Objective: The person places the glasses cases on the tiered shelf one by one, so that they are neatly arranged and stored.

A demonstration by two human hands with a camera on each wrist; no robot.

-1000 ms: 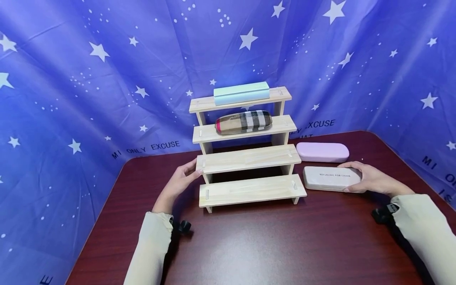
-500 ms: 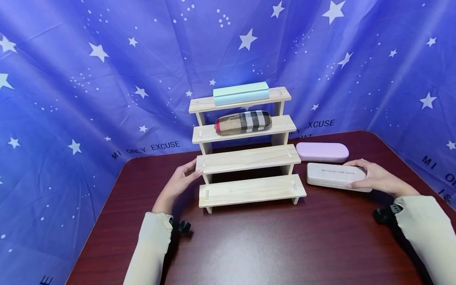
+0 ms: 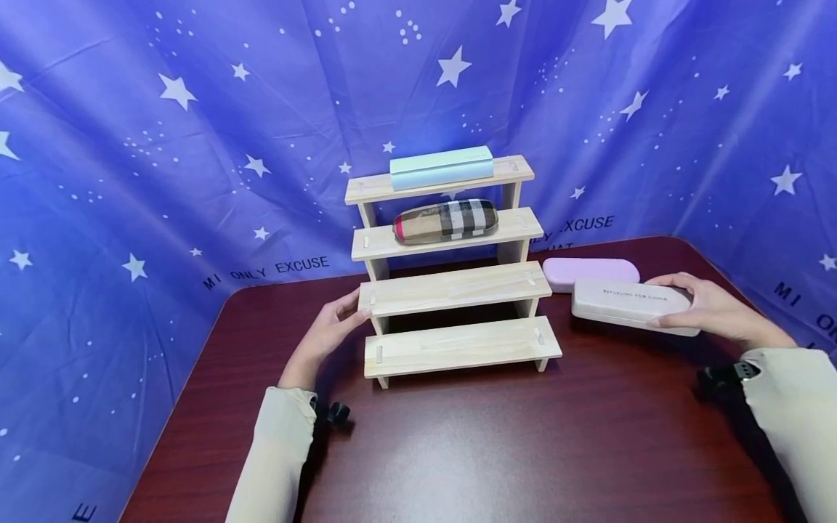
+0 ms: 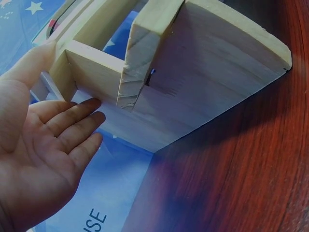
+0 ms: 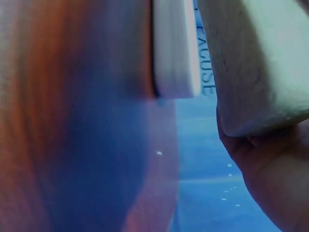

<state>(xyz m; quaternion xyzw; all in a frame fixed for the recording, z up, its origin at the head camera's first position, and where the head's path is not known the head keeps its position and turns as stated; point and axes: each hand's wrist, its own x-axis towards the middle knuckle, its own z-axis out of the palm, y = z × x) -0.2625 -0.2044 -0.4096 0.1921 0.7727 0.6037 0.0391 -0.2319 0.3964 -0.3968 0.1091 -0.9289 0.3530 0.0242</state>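
My right hand (image 3: pixel 709 312) grips the right end of a pale grey glasses case (image 3: pixel 621 299) with small lettering on its lid. In the right wrist view the case (image 5: pixel 260 63) is raised off the table. Behind it, partly covered, lies a lilac glasses case (image 3: pixel 575 270). My left hand (image 3: pixel 330 330) is at the left side of a four-step wooden display stand (image 3: pixel 451 287); in the left wrist view the thumb touches the wood and the other fingers are extended. A plaid glasses case (image 3: pixel 447 221) rests on the second step from the top, a light blue one (image 3: pixel 441 168) on the top step.
The stand and lilac case rest on a dark red-brown wooden table (image 3: pixel 451 443). A blue curtain (image 3: pixel 294 131) with white stars hangs behind and along both sides. Black wrist devices (image 3: pixel 338 414) show below both sleeves.
My right hand has lifted the grey glasses case off the table and moved it to the right and up, so it now overlaps the lilac case in view. My left hand stays put.
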